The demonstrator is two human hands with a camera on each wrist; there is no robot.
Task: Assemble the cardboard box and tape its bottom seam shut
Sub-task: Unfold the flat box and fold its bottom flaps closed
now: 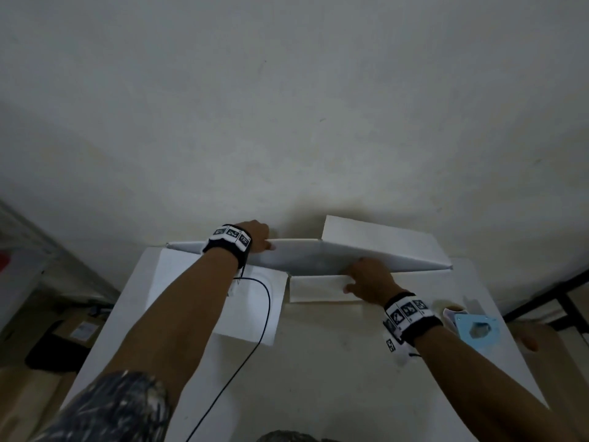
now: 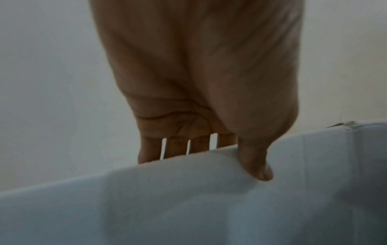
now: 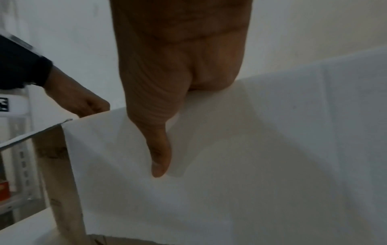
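1. The white cardboard box [image 1: 318,255], partly opened into a narrow lens shape, is held above the far edge of the white table [image 1: 318,362], close to the wall; its long axis runs left to right, and the slit of its opening is turned up toward the head camera.
2. Nothing is seen inside the opening; its depth is in shadow.
3. Toward the left, the far panel is pinched by the left hand [image 1: 256,239]: the thumb [image 2: 256,163] is pressed on the near face, and the fingers [image 2: 199,146] are hooked over the top edge behind it.
4. A near flap [image 1: 245,301] is seen folded down toward the person below the left wrist, crossed by a black cable [image 1: 255,339].
5. Right of centre, the near panel is gripped by the right hand [image 1: 369,279], with the thumb [image 3: 159,154] on the outer face and the fingers hidden behind the edge.
6. At the right table edge a blue tape dispenser [image 1: 475,330] is lying, apart from the box.
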